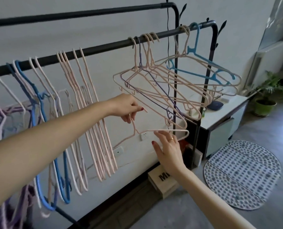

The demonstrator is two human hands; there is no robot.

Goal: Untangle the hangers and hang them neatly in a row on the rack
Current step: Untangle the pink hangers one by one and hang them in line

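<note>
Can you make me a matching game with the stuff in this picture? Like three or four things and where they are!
Things:
1. pink hanger
2. light blue hanger
3. potted plant
4. dotted mat

Places:
A. on the floor in the far right corner
B. hooked near the right end of the rack's front bar
C. lying flat on the floor beside the white cabinet
D. off the bar, held by the left hand, with the right hand touching it

Pairs: 1-D, 2-B, 3-A, 4-C
</note>
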